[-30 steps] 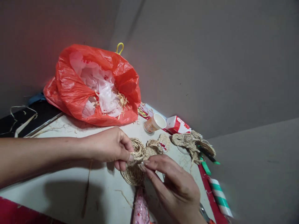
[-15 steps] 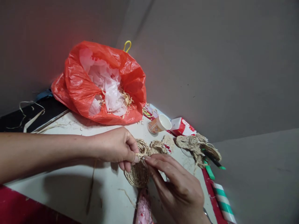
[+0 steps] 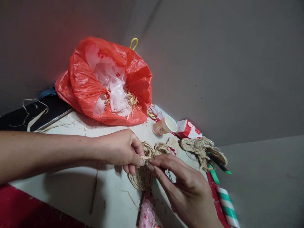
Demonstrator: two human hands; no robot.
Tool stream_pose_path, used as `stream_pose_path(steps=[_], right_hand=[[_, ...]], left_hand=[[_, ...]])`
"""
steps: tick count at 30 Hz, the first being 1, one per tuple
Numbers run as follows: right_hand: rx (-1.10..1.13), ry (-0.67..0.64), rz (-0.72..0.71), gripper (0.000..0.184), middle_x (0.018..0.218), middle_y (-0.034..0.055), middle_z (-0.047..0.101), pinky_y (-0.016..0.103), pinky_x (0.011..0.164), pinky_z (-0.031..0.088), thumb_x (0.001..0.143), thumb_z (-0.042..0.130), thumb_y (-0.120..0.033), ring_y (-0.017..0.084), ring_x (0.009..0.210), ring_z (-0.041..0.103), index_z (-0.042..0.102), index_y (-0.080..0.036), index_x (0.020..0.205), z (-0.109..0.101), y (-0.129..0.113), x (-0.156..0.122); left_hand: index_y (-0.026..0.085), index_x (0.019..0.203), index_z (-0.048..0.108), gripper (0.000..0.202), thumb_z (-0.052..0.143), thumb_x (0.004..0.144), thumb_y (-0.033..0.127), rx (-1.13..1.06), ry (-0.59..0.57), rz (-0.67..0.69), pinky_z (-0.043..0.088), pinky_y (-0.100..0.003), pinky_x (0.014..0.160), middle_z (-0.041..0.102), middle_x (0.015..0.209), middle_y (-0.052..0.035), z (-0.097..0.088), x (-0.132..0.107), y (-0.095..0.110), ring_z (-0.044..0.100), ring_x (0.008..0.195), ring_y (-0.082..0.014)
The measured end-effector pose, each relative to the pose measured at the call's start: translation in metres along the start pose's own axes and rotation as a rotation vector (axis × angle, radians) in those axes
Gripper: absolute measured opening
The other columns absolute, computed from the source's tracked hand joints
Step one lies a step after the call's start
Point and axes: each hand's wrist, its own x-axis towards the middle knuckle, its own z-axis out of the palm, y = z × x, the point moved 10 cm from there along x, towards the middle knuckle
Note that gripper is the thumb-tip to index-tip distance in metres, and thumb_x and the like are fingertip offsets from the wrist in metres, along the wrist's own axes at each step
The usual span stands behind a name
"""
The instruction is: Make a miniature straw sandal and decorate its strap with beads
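A woven straw piece (image 3: 142, 181) made of coiled braid hangs below my fingers over the white table. My left hand (image 3: 125, 148) reaches in from the left and pinches its upper edge between thumb and fingers. Close by on the right, my right hand (image 3: 182, 183) has thumb and forefinger pressed together at the same edge. What lies between those fingertips is too small to make out. Behind the hands is another coiled straw piece (image 3: 162, 148), with red beads (image 3: 172, 150) beside it.
A red plastic bag (image 3: 83, 79) with white plastic and straw scraps stands at the back. Nearby are a paper cup (image 3: 159, 128), a red-and-white packet (image 3: 189, 129) and more woven straw pieces (image 3: 193, 145). A pink patterned thing (image 3: 146, 210) lies in front; a striped roll (image 3: 227, 204) sits right.
My view has shifted slightly, so most things sit a little further right. My right hand has turned slightly, its fingertips still near the straw edge. My left hand keeps its hold.
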Motion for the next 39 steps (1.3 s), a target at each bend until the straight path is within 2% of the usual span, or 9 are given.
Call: stream_pose_path(steps=[4,10,15,19,27,34,39], right_hand=[[-0.044,-0.043,0.073,0.014,0.069,0.0022,0.067,0.018,0.056,0.050,0.083,0.060,-0.006,0.010,0.061,0.063,0.066,-0.016,0.077,0.002,0.008,0.000],[-0.081,0.055,0.020,0.015,0.065,0.0012,0.065,0.017,0.055,0.049,0.084,0.059,-0.005,0.009,0.057,0.060,0.063,-0.016,0.073,-0.001,-0.001,-0.002],[-0.106,0.052,-0.106,0.018,0.072,0.0038,0.067,0.020,0.059,0.051,0.081,0.059,0.002,0.011,0.062,0.061,0.062,-0.014,0.087,0.004,-0.012,-0.008],[-0.175,0.016,-0.128,0.020,0.078,0.0074,0.068,0.024,0.062,0.054,0.082,0.056,0.001,0.014,0.068,0.062,0.061,-0.015,0.094,0.008,-0.013,-0.011],[-0.137,0.027,0.071,0.011,0.069,0.0027,0.067,0.020,0.056,0.052,0.085,0.058,-0.009,0.012,0.061,0.064,0.064,-0.018,0.081,0.001,-0.002,-0.009],[-0.193,0.046,-0.033,0.014,0.074,0.0033,0.068,0.020,0.062,0.052,0.083,0.060,-0.004,0.011,0.065,0.064,0.062,-0.017,0.087,0.002,-0.012,-0.014],[-0.086,0.073,0.178,0.008,0.070,-0.0007,0.065,0.019,0.052,0.049,0.083,0.065,-0.012,0.010,0.058,0.061,0.063,-0.020,0.085,-0.002,0.014,-0.021]], left_hand=[[0.016,0.067,0.059,0.007,0.063,0.073,0.015,-0.016,0.003,-0.009,0.042,-0.018,0.046,0.057,0.044,0.0054,0.000,0.000,-0.002,0.054,0.043,-0.0092],[0.016,0.069,0.059,0.004,0.063,0.071,0.016,-0.007,-0.006,0.016,0.042,-0.019,0.046,0.059,0.046,0.0047,0.000,0.002,-0.003,0.056,0.044,-0.0098],[0.016,0.066,0.058,0.007,0.063,0.071,0.015,-0.023,-0.004,0.014,0.043,-0.019,0.046,0.059,0.045,0.0047,0.001,0.002,-0.004,0.054,0.043,-0.0092],[0.016,0.065,0.058,0.009,0.062,0.072,0.013,-0.031,-0.002,0.002,0.043,-0.019,0.046,0.058,0.044,0.0047,0.001,0.002,-0.003,0.054,0.043,-0.0089],[0.016,0.067,0.059,0.006,0.063,0.071,0.016,0.007,-0.023,0.008,0.043,-0.019,0.047,0.058,0.046,0.0041,0.004,-0.001,-0.004,0.055,0.045,-0.0098],[0.016,0.065,0.056,0.010,0.060,0.074,0.012,-0.029,-0.001,-0.004,0.042,-0.018,0.045,0.055,0.043,0.0051,0.005,-0.002,-0.003,0.053,0.042,-0.0084],[0.016,0.067,0.058,0.009,0.061,0.075,0.012,-0.035,-0.031,0.029,0.044,-0.018,0.046,0.056,0.043,0.0054,0.008,0.000,-0.002,0.054,0.043,-0.0090]])
